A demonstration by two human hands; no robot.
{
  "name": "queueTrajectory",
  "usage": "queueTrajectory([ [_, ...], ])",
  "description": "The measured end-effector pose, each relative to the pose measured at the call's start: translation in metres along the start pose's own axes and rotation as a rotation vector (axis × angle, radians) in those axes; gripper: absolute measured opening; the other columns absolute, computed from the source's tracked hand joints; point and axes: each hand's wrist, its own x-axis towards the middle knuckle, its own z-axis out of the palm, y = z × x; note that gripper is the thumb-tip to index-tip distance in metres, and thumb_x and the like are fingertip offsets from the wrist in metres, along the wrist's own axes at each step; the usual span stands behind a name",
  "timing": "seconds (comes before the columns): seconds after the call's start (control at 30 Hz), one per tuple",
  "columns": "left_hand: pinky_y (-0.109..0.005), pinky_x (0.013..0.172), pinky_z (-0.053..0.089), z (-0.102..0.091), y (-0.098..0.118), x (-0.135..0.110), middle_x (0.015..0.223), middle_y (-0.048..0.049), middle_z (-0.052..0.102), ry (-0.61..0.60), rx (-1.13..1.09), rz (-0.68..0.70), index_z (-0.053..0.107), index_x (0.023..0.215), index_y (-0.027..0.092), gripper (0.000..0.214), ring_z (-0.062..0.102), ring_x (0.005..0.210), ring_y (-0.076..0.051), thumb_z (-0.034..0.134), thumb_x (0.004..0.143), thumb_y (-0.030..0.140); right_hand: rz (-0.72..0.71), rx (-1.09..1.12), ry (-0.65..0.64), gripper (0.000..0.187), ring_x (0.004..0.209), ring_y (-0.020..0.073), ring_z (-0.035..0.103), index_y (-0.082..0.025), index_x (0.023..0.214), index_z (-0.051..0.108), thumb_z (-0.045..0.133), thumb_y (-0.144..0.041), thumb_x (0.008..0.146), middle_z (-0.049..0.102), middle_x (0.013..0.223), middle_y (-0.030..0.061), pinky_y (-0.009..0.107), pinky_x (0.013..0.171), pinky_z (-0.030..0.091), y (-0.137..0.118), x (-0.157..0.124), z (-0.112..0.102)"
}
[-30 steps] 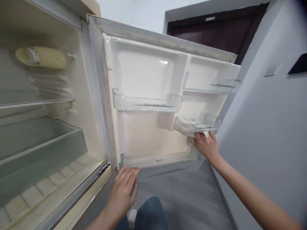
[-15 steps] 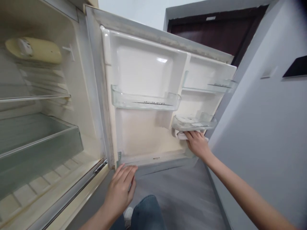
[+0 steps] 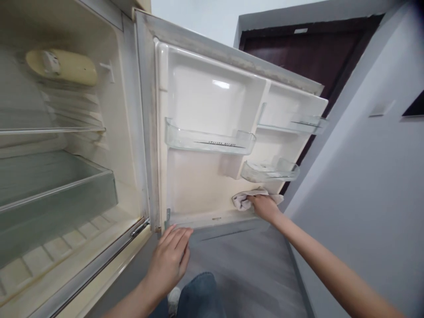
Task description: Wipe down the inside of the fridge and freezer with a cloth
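An open refrigerator door [image 3: 198,185] shows its cream inner panel. My right hand [image 3: 264,206] holds a crumpled whitish cloth [image 3: 241,201] against that panel, beneath the small clear door shelf [image 3: 270,174]. My left hand [image 3: 172,249] is at the door's lower left corner, by the clear bottom shelf [image 3: 221,232]; its fingers are extended and hold nothing. Higher on the door sits a clear shelf marked "UTILITY POCKET" [image 3: 210,142].
To the left is the refrigerator's interior, with a glass shelf [image 3: 53,130], a greenish clear drawer [image 3: 59,194] and a yellowish lamp cover [image 3: 62,67]. A grey wall [image 3: 361,185] stands close on the right. Behind is a dark door [image 3: 298,57].
My right hand has moved down from just under the small door shelf, and more of the cloth shows now. My left hand stays nearly in place. The view has shifted slightly left.
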Motion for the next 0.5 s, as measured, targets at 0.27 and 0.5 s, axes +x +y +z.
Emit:
queueTrajectory([
  [0.27, -0.041, 0.100, 0.053, -0.011, -0.018, -0.013, 0.128, -0.0087, 0.065, -0.023, 0.060, 0.110, 0.048, 0.131, 0.017, 0.052, 0.058, 0.121, -0.022, 0.053, 0.080, 0.008, 0.001, 0.131, -0.277, 0.036, 0.102, 0.0285, 0.065, -0.008, 0.105, 0.070, 0.041, -0.009, 0.082, 0.068, 0.111, 0.0197, 0.032, 0.080, 0.046, -0.025, 0.019, 0.008],
  [0.5, -0.038, 0.098, 0.054, -0.016, -0.040, -0.060, 0.125, -0.0129, 0.059, 0.140, -0.062, -0.050, 0.052, 0.125, 0.020, 0.048, 0.054, 0.122, -0.021, 0.054, 0.079, 0.006, -0.133, 0.274, -0.340, 0.038, 0.113, 0.0253, 0.060, -0.010, 0.112, 0.068, 0.043, -0.012, 0.084, 0.065, 0.122, 0.0160, 0.029, 0.090, 0.043, -0.052, 0.019, 0.002],
])
